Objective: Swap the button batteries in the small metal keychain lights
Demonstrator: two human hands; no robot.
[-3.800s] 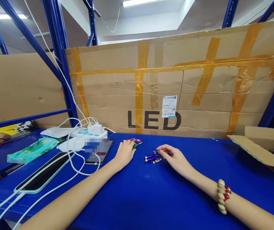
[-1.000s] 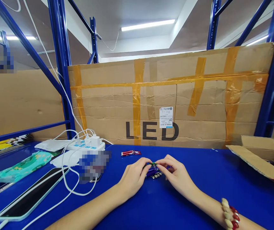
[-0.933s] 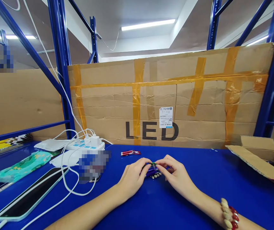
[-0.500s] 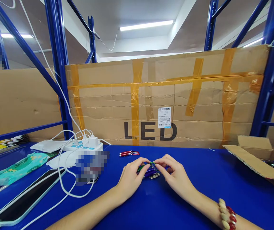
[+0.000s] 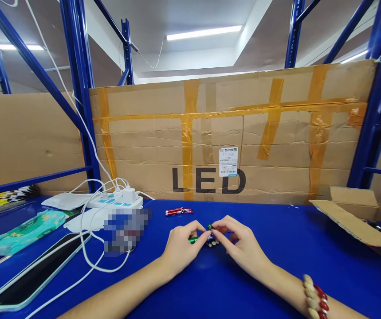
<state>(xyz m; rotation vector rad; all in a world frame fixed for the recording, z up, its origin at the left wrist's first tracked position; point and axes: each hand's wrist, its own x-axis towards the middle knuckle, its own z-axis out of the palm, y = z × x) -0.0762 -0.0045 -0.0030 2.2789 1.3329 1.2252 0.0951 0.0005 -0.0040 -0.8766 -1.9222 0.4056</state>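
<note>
My left hand [image 5: 184, 243] is closed around a small green flashlight tube [image 5: 193, 240], mostly covered by its fingers. Right beside it, my right hand [image 5: 245, 243] pinches a small green end piece [image 5: 210, 227] between thumb and fingertips. The fingertips of both hands nearly meet, so I cannot tell whether the two green parts touch. Small silver button cells [image 5: 213, 243] lie on the blue table just below the fingertips, with something dark blue or purple partly hidden behind them. Farther back rests a red mini flashlight [image 5: 178, 212] with a clip.
To the left are a white power strip [image 5: 127, 201] with tangled white cables, a phone-like dark slab [image 5: 37, 270] and a teal packet [image 5: 24, 232]. An open cardboard box [image 5: 353, 221] stands at the right. A large cardboard panel [image 5: 157, 146] closes off the back.
Both hands have drawn slightly closer together, and the green end piece now shows upright at the right fingertips. The purple object is more covered. The red flashlight has stayed put.
</note>
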